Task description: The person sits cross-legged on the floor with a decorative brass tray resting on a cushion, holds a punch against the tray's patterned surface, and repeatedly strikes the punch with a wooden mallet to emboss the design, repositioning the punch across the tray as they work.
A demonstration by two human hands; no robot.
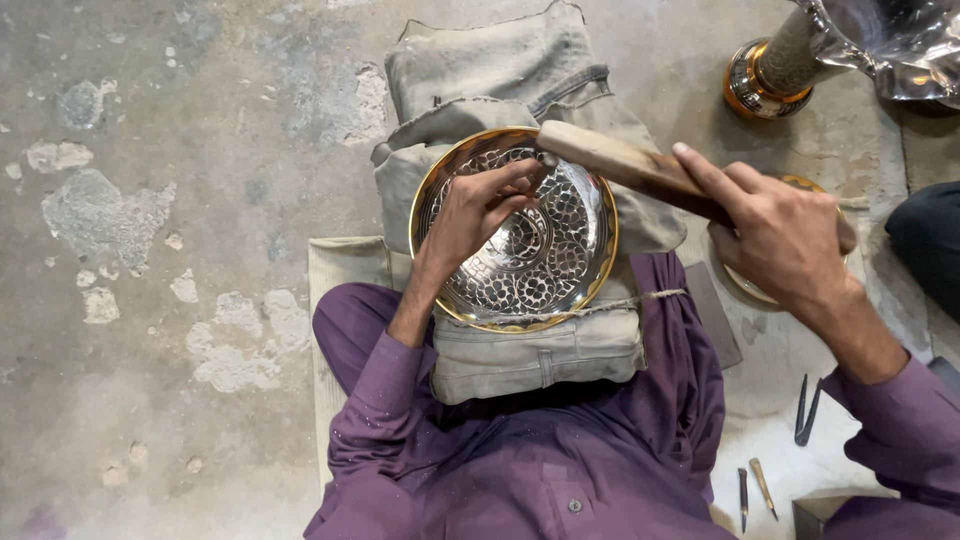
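Patterned metal bowl (515,232) resting on folded cloth pad (520,110) over the lap. Right hand (780,235) closed around wooden mallet (625,165); left hand (478,208) pinching something too small to identify against the bowl. Risk: a stray blow catching those fingers. Nearby: brass stand (762,80), small tools (757,490).

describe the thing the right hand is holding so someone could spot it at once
Start at the shiny patterned bowl with a gold rim, resting on folded grey cloth in the person's lap. Above its upper right edge, the right hand grips a wooden mallet. It is the only pale, blocky wooden piece there.
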